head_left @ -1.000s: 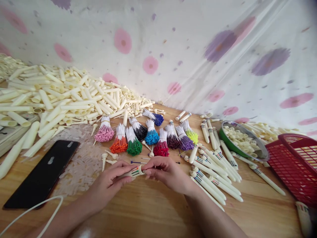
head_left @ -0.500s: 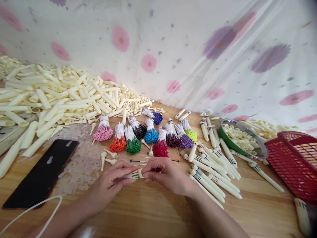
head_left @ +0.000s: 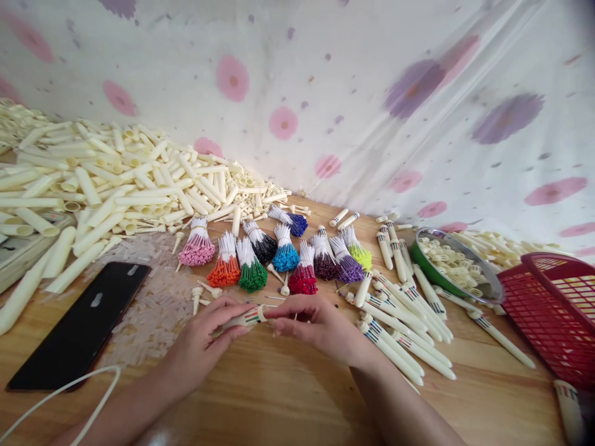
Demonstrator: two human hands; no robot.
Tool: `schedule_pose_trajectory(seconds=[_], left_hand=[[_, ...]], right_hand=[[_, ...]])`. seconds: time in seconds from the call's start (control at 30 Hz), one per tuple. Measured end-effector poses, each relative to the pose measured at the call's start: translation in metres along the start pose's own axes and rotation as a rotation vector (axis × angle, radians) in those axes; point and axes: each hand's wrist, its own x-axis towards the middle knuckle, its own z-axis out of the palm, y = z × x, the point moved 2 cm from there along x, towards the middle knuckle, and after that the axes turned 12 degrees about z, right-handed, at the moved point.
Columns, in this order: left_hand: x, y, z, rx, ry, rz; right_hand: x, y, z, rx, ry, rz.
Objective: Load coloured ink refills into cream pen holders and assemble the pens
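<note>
A cream multicolour pen (head_left: 251, 316) with coloured slider slots around its collar lies nearly level between my hands. My left hand (head_left: 209, 331) is closed around its barrel, fingers above and thumb below. At the collar end, my right hand (head_left: 316, 325) has its forefinger touching the pen and its thumb just beneath. Whatever small piece sits between those right fingertips is hidden. Behind my hands stand rubber-banded bundles of ink refills, among them orange refills (head_left: 224, 266), green refills (head_left: 251, 266) and red refills (head_left: 303, 272). A few loose refills (head_left: 275, 298) lie just beyond my fingers.
Cream pen barrels (head_left: 139, 179) are heaped at the left, beside a black phone (head_left: 77, 328) and clear plastic bits (head_left: 144, 322). Several multicolour pens (head_left: 395, 347) lie at the right, near a green bowl (head_left: 432, 272) of small parts and a red basket (head_left: 539, 310).
The pen's collar end has tipped slightly upward. My right fingers have shifted from a pinch at its end to the forefinger resting on top. The camera view has shifted slightly.
</note>
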Motion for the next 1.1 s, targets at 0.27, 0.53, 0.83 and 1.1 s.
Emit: schedule_pose_trajectory(seconds=[0.27,0.53,0.83,1.1], left_hand=[[-0.003,-0.012,0.002,-0.062,0.092,-0.084],[-0.003,-0.013,0.004,-0.148,0.079,-0.144],[-0.005,-0.010,0.002,-0.115,0.052,-0.135],[-0.005,-0.011,0.004,-0.138,0.072,-0.131]], right_hand=[[0.044,-0.003,-0.042,-0.473,0.600,0.035],[0.074,-0.019,-0.027,-1.036,0.696,0.176],[0.069,-0.011,-0.041,-1.007,0.595,0.063],[0.058,0.007,-0.042,-0.944,0.743,-0.019]])
